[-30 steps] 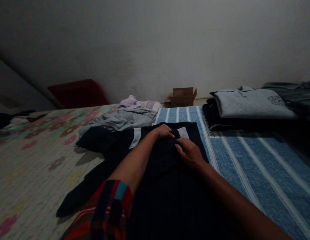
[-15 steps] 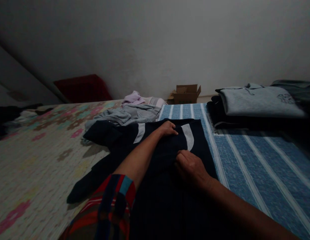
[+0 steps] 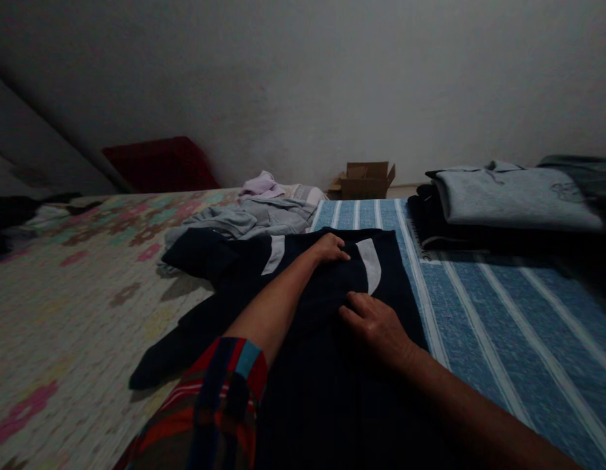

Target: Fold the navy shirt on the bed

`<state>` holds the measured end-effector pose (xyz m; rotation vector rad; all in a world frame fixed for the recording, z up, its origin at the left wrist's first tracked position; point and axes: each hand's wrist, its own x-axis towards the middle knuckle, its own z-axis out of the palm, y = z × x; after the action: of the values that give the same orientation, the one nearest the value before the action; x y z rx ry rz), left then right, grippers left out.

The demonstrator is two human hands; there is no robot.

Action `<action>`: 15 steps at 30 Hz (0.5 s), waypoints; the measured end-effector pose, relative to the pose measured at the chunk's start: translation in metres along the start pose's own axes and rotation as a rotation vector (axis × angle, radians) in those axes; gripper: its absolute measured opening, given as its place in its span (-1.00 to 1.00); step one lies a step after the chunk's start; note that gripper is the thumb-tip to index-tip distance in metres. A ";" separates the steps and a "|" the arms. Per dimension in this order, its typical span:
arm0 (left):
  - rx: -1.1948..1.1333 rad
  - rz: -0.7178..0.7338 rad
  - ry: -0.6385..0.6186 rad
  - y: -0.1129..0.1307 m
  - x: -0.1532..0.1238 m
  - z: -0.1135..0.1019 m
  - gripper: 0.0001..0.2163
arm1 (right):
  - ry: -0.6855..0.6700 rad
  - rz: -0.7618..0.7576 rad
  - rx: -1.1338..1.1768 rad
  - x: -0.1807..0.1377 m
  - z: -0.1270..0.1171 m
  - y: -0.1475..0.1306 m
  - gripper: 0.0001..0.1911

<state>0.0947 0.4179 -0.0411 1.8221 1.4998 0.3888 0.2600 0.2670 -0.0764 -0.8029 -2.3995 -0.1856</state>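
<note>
A dark navy long-sleeved top (image 3: 303, 294) with two light grey patches lies spread in front of me, its sleeves reaching left. My left hand (image 3: 331, 248) rests on its upper part, between the patches, thumb and fingers apart on the cloth. Lower and to the right, my right hand (image 3: 376, 323) touches the top just below the right grey patch (image 3: 370, 264). Its thumb and forefinger are parted, and the other fingers curl under, partly hidden. The lower part of the top is too dark to make out folds.
Folded clothes with a grey hoodie (image 3: 518, 199) uppermost lie on the blue striped cover (image 3: 459, 307) at right. Crumpled grey clothing (image 3: 263, 219) lies behind the top. A flowered bedspread (image 3: 87, 326) spreads leftward. A cardboard box (image 3: 366, 181) and a red object (image 3: 158, 163) stand by the wall.
My right hand has loosened from a closed grip on the cloth; its thumb and forefinger now show apart. My left hand stays in nearly the same place. The view has shifted slightly.
</note>
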 end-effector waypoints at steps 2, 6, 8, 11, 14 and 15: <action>0.001 0.004 0.009 0.000 0.000 0.000 -0.74 | -0.005 0.004 -0.013 0.001 0.000 0.000 -0.85; -0.001 0.012 0.015 0.001 0.000 -0.001 -0.73 | -0.022 0.014 -0.033 0.003 0.002 0.001 -0.84; -0.006 0.015 0.014 0.000 0.001 -0.001 -0.72 | -0.043 0.044 -0.030 0.004 0.004 0.000 -0.84; -0.016 0.022 0.004 0.000 0.001 0.000 -0.74 | -0.067 0.108 -0.015 0.006 0.006 0.000 -0.83; -0.021 0.023 0.001 -0.001 0.001 0.001 -0.78 | -0.084 0.171 0.008 0.007 0.006 -0.001 -0.84; -0.021 0.022 0.001 -0.002 0.001 0.001 -0.80 | -0.096 0.193 0.018 0.007 0.005 -0.001 -0.84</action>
<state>0.0945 0.4185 -0.0434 1.8235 1.4724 0.4145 0.2523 0.2714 -0.0763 -1.0499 -2.3900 -0.0489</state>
